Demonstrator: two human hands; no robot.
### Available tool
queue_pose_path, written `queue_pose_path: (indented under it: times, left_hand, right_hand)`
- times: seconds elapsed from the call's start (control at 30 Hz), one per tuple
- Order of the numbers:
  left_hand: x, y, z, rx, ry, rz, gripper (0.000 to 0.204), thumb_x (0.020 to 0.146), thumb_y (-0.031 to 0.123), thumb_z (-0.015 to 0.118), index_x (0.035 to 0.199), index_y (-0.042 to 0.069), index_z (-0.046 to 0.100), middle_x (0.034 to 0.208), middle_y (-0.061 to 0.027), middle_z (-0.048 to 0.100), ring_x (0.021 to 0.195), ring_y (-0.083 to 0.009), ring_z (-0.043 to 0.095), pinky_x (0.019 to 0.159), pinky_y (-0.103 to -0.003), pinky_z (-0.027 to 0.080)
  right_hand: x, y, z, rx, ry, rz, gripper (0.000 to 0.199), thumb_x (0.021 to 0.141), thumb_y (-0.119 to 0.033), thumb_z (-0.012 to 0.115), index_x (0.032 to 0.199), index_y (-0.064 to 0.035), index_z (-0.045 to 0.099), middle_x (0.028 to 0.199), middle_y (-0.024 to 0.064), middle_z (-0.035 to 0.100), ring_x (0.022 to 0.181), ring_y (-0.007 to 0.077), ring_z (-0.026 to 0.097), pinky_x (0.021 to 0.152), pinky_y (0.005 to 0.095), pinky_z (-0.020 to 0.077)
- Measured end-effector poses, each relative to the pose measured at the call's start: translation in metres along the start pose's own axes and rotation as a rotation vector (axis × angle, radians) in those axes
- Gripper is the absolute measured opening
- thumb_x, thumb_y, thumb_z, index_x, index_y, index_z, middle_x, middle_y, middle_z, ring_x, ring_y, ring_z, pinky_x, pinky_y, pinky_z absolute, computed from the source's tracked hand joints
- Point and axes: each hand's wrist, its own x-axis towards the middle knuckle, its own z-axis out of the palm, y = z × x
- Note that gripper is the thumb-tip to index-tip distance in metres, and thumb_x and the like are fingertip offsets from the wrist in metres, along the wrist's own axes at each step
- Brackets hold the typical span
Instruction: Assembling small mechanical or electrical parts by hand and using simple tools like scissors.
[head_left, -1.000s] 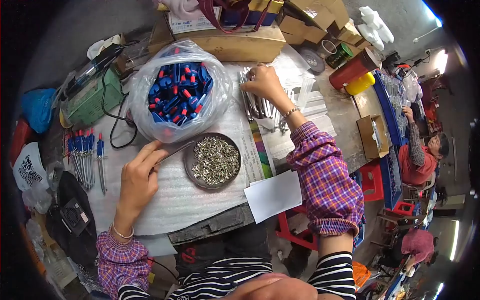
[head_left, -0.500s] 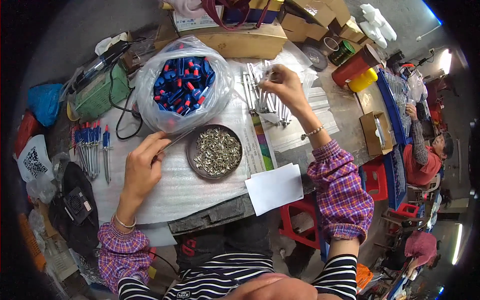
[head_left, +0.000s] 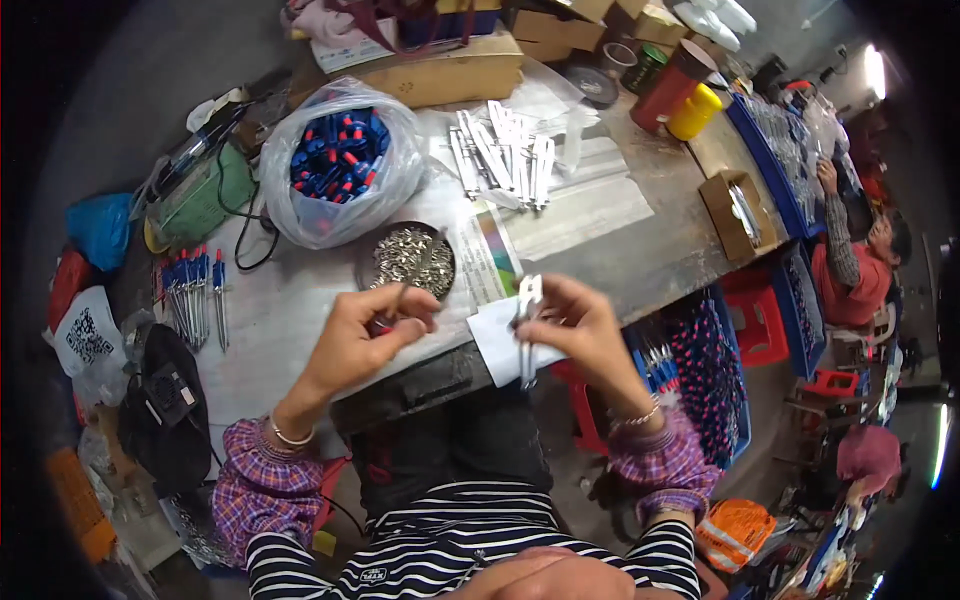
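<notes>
My right hand (head_left: 575, 325) pinches a long, narrow silver metal piece (head_left: 529, 345), roughly upright, above a white paper (head_left: 495, 345) at the table's front edge. My left hand (head_left: 370, 335) is closed near the front rim of a round dark bowl (head_left: 452, 275), its fingers on a thin metal strip (head_left: 403, 296) that is partly hidden and blurred. Small shiny metal pins (head_left: 405, 258) fill the bowl. Farther back lies a pile of similar silver pieces (head_left: 500, 160). Left of it, a clear plastic bag (head_left: 275, 195) holds blue parts with red tips (head_left: 340, 150).
Several finished-looking blue-handled tools (head_left: 190, 290) lie at the left beside a black bag (head_left: 165, 405). Red and yellow containers (head_left: 695, 112), a cardboard box (head_left: 738, 215) and blue trays stand at the right. A co-worker in red (head_left: 860, 265) sits beyond them.
My right hand has come back from the silver pile toward me with one piece in it. My left hand has moved right and nearer, closer to my right hand. The view has shifted.
</notes>
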Motion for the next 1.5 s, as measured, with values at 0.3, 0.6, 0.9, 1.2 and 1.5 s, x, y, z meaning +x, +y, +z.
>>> queue_pose_path:
  times: [0.3, 0.6, 0.9, 1.2, 1.5]
  left_hand:
    - [0.009, 0.012, 0.076, -0.010, -0.215, -0.139, 0.015, 0.076, 0.006, 0.067, 0.090, 0.000, 0.066, 0.072, 0.0025, 0.061, 0.059, -0.0015, 0.045, 0.051, -0.019, 0.034]
    - [0.011, 0.009, 0.093, -0.032, -0.131, -0.187, 0.011, 0.073, 0.003, 0.067, 0.084, -0.002, 0.067, 0.063, 0.0012, 0.059, 0.055, -0.0022, 0.047, 0.049, -0.018, 0.035]
    - [0.011, 0.008, 0.098, 0.044, -0.078, -0.168, 0.007, 0.077, 0.001, 0.063, 0.083, -0.002, 0.065, 0.059, 0.0063, 0.052, 0.049, 0.0009, 0.042, 0.045, -0.016, 0.029]
    - [0.006, 0.003, 0.096, 0.035, -0.082, -0.161, 0.008, 0.077, 0.002, 0.064, 0.085, -0.002, 0.065, 0.061, 0.0058, 0.054, 0.052, 0.0006, 0.043, 0.047, -0.015, 0.030]
    - [0.005, -0.005, 0.091, 0.107, -0.040, -0.123, 0.010, 0.074, 0.004, 0.067, 0.081, -0.002, 0.067, 0.057, 0.0042, 0.052, 0.054, -0.0014, 0.044, 0.048, -0.018, 0.032]
  right_hand:
    - [-0.066, 0.037, 0.025, -0.067, 0.047, -0.048, 0.060, 0.071, -0.003, 0.075, 0.125, 0.0019, 0.049, 0.089, 0.0062, 0.065, 0.080, 0.0094, 0.061, 0.069, 0.0240, 0.0509]
    - [-0.082, 0.057, 0.035, 0.206, 0.101, -0.014, 0.047, 0.077, -0.008, 0.069, 0.119, 0.0042, 0.052, 0.093, 0.0092, 0.066, 0.082, 0.0124, 0.061, 0.075, 0.0280, 0.0502]
    - [-0.095, 0.084, 0.039, 0.391, 0.049, 0.050, 0.031, 0.083, -0.005, 0.062, 0.112, 0.0035, 0.058, 0.092, 0.0065, 0.067, 0.083, 0.0088, 0.061, 0.067, 0.0221, 0.0478]
    - [-0.099, 0.080, 0.043, 0.389, -0.005, 0.140, 0.032, 0.087, -0.003, 0.058, 0.117, 0.0042, 0.055, 0.099, 0.0097, 0.065, 0.087, 0.0129, 0.064, 0.075, 0.0235, 0.0506]
    - [-0.097, 0.085, 0.055, 0.496, 0.054, 0.087, 0.029, 0.086, -0.002, 0.057, 0.113, 0.0056, 0.056, 0.092, 0.0106, 0.066, 0.080, 0.0124, 0.064, 0.072, 0.0237, 0.0516]
